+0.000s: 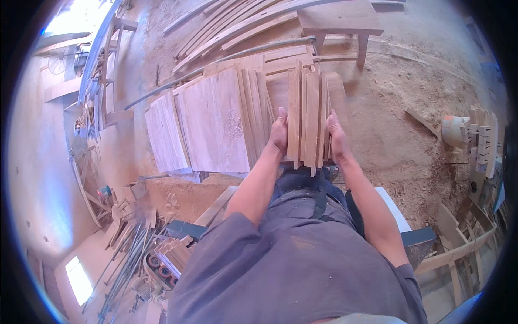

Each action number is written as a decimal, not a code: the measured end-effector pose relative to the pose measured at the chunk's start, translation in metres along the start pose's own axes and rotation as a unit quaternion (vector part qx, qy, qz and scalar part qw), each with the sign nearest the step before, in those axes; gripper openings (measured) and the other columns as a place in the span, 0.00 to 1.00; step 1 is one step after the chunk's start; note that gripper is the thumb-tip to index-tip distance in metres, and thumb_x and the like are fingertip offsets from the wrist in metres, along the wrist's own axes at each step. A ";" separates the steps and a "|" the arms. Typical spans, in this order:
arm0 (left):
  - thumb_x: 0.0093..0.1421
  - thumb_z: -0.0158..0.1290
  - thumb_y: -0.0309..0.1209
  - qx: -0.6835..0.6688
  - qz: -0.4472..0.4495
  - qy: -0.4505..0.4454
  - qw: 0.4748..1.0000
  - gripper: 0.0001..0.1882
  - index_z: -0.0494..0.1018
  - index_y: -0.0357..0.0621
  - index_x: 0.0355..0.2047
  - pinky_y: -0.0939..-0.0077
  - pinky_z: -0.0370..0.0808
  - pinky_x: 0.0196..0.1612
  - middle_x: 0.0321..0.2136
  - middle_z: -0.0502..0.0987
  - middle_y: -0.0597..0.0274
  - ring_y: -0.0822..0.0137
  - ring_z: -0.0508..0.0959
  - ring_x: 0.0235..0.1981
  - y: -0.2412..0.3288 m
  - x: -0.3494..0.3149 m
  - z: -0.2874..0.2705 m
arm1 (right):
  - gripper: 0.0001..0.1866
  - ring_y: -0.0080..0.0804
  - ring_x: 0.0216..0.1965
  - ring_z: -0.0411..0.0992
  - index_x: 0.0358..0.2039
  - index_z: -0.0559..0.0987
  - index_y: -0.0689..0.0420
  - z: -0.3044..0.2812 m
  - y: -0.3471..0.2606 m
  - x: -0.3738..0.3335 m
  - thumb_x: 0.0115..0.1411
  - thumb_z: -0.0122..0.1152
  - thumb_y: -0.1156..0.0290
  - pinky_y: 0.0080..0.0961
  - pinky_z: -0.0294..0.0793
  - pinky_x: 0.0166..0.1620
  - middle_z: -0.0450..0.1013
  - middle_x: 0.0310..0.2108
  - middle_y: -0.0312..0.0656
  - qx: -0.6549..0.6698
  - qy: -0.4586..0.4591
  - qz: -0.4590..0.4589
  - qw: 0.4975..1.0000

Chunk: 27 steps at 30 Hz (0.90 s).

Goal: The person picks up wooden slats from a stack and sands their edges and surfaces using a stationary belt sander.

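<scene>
Between my two hands stands a bundle of narrow wooden boards (309, 116), set side by side with their edges up and their ends slightly uneven. My left hand (279, 131) presses flat along the bundle's left side, thumb on top. From the right, my right hand (338, 139) presses against the outer board, so the boards are clamped between both palms. The fingers of both hands are mostly hidden below. Just left of my left hand lie wide wooden panels (210, 121), with narrower boards leaning beside them. Another flat board (336, 97) shows behind the bundle on the right.
Long planks (237, 27) lie on the floor at the far side, near a wooden bench (340, 19). At the right stand a white bucket (455, 131) and notched wood pieces (483, 140). Metal rods (121, 270) and wood scraps lie at lower left. Sawdust covers the floor.
</scene>
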State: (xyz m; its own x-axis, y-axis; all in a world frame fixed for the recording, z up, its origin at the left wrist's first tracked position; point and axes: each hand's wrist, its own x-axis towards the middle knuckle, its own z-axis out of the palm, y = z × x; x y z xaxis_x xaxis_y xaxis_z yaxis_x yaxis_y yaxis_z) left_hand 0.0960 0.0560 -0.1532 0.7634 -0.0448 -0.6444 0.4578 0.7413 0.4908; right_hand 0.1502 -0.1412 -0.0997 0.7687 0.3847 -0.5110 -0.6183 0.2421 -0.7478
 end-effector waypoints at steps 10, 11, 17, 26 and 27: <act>0.77 0.33 0.51 0.174 0.153 0.082 0.969 0.31 0.64 0.39 0.66 0.58 0.76 0.60 0.61 0.70 0.50 0.56 0.75 0.58 -0.025 -0.033 0.007 | 0.33 0.51 0.69 0.57 0.67 0.62 0.67 -0.015 0.048 0.003 0.74 0.43 0.51 0.39 0.52 0.72 0.59 0.68 0.60 -0.294 0.053 -0.108 0.948; 0.78 0.33 0.50 0.187 0.172 0.075 0.964 0.30 0.63 0.40 0.66 0.58 0.75 0.60 0.62 0.69 0.50 0.56 0.74 0.58 -0.028 -0.032 0.017 | 0.38 0.54 0.72 0.54 0.70 0.58 0.69 -0.013 0.022 -0.002 0.74 0.43 0.48 0.40 0.49 0.73 0.55 0.71 0.63 -0.338 0.047 -0.086 0.936; 0.78 0.28 0.51 0.108 0.127 -0.016 0.986 0.33 0.57 0.40 0.70 0.55 0.73 0.63 0.65 0.65 0.45 0.51 0.72 0.61 -0.038 -0.018 0.129 | 0.45 0.53 0.75 0.47 0.71 0.56 0.71 -0.063 -0.033 -0.031 0.73 0.40 0.40 0.40 0.41 0.76 0.52 0.72 0.63 -0.300 0.102 -0.094 0.944; 0.75 0.28 0.60 0.138 0.040 -0.106 0.984 0.39 0.55 0.42 0.72 0.55 0.69 0.67 0.67 0.65 0.50 0.50 0.70 0.64 -0.133 0.054 0.364 | 0.39 0.51 0.75 0.47 0.71 0.54 0.72 -0.282 -0.147 -0.055 0.75 0.41 0.50 0.36 0.40 0.76 0.52 0.73 0.61 -0.177 0.189 -0.182 0.949; 0.75 0.28 0.60 0.112 0.027 -0.124 0.986 0.39 0.55 0.42 0.72 0.55 0.69 0.67 0.67 0.65 0.49 0.49 0.70 0.64 -0.145 0.061 0.398 | 0.37 0.49 0.75 0.49 0.71 0.55 0.72 -0.306 -0.176 -0.070 0.75 0.42 0.52 0.36 0.41 0.75 0.53 0.73 0.60 -0.137 0.178 -0.184 0.957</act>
State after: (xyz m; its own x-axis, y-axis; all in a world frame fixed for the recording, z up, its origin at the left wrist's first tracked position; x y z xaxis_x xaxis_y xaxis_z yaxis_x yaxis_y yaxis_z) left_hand 0.2574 -0.3208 -0.0298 0.8642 -0.1931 -0.4647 0.4823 0.5814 0.6553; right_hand 0.2549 -0.4830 -0.0618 0.9633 -0.0211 -0.2675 -0.2665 0.0414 -0.9630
